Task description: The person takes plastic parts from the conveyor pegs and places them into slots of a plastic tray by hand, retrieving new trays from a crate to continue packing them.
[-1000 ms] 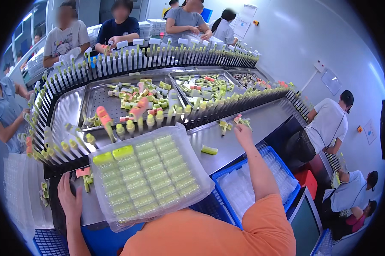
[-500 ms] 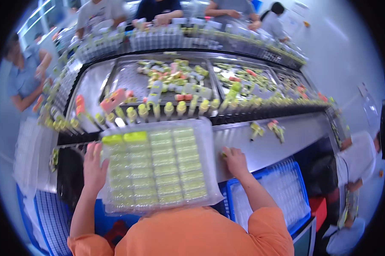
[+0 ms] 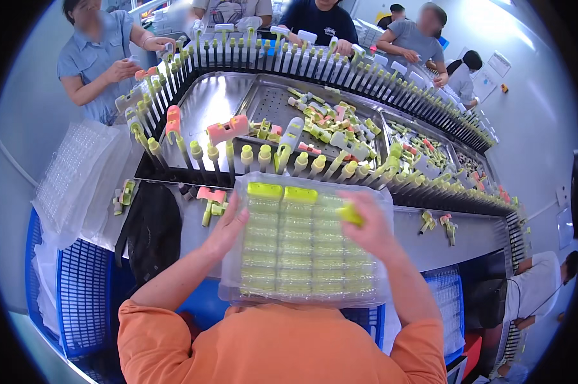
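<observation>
A clear plastic blister tray with rows of oblong compartments sits in front of me. Two bright yellow-green plastic pieces, a left one and a right one, occupy compartments in its far row. My right hand is over the tray's right part, closed around another yellow-green plastic piece, somewhat blurred. Against the tray's left edge rests my left hand, its fingers stretched out and holding nothing visible. Just beyond that hand lies a pink and green plastic part.
Metal trays of loose plastic parts lie beyond, framed by black racks of upright green-tipped pegs. Stacked clear trays and a blue basket stand left. A black bag hangs nearby. Co-workers stand across the bench.
My right hand has moved from the metal bench at the right to above the tray, carrying a yellow-green piece. My left hand stays by the tray's left edge. The whole view has shifted.
</observation>
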`<state>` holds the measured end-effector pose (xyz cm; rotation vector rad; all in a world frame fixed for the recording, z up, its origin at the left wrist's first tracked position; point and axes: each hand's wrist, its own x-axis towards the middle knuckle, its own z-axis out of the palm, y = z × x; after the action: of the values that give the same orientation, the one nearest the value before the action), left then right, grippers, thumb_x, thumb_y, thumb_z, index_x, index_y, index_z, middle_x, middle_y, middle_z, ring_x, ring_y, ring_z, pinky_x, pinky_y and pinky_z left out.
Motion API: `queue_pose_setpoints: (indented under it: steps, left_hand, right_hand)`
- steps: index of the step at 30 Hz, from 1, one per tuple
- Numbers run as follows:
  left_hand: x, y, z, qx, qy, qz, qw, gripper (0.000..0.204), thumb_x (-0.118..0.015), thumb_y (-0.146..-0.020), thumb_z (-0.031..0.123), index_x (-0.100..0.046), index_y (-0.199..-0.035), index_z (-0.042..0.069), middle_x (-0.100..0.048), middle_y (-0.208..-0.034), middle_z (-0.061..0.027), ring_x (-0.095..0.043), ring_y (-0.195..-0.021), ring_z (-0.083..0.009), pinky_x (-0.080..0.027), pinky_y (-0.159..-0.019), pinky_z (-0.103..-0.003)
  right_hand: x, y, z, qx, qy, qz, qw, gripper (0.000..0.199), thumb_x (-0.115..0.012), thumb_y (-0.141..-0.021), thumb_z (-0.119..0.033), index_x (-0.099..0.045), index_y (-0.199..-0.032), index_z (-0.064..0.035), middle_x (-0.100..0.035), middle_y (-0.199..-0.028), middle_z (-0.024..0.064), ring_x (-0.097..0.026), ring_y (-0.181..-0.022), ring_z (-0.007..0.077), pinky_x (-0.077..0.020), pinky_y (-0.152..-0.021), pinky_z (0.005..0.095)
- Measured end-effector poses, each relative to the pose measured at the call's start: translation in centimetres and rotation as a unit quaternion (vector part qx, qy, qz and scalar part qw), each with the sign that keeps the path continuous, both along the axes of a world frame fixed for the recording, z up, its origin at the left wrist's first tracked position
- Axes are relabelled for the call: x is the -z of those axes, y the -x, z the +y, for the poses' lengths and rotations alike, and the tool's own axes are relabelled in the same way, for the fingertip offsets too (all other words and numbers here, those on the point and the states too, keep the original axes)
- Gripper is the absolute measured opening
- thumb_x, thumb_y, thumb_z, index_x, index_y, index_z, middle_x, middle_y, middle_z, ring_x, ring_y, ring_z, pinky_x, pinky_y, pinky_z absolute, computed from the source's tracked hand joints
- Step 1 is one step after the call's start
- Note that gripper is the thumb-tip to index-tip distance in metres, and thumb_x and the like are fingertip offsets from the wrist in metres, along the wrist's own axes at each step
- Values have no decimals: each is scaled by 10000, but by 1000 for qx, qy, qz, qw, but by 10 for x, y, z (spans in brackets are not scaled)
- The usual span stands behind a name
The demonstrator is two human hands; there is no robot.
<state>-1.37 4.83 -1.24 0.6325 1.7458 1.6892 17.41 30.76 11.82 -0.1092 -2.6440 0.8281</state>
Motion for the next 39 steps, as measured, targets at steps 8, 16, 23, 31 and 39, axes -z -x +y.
queue_pose_setpoints:
  steps: [8,16,23,31,39]
  left_hand:
    - [5,-6,-5,4,6,64,998,779,-494,-961,462,-215,-1468,-59,-267,-1515,-236,-218,-1429,-320,-170,-1160,-381]
    - [33,-16,-35,-79,-54,-28,995,683,-500,-973,365,-208,-1497,39,-322,-1476,-211,-325,-1364,-307,-240,-1132,-396]
    - [-9,-48,-112,51,122,-236,963,491,-529,-972,346,-401,-1310,14,-553,-1063,-109,-556,-964,-172,-507,-735,-317]
    - [3,-60,-108,76,97,-160,979,237,-551,-975,247,-532,-1076,34,-574,-877,-19,-538,-758,-72,-474,-656,-241]
    - [-14,-72,-115,79,76,-146,983,121,-584,-925,149,-588,-910,29,-588,-796,-4,-542,-708,-72,-468,-635,-234]
  right_hand:
    - [59,126,-71,-178,-177,-2,968,496,-690,-799,-144,-553,-1264,-36,-562,-1128,130,-533,-1037,311,-449,-907,417]
    - [36,68,-52,-38,-209,23,977,479,-692,-771,-118,-583,-1237,-85,-558,-1248,113,-525,-1144,320,-395,-984,452]
    - [53,-180,46,424,5,-102,900,477,-631,-896,-231,-520,-1311,-24,-604,-1114,150,-577,-971,245,-471,-875,354]
    - [99,-195,11,421,129,-105,892,412,-605,-926,-289,-599,-1174,40,-651,-977,65,-587,-808,133,-464,-633,272]
    - [88,-183,17,425,83,-161,887,300,-583,-898,-213,-643,-781,57,-580,-591,44,-508,-570,115,-411,-537,312]
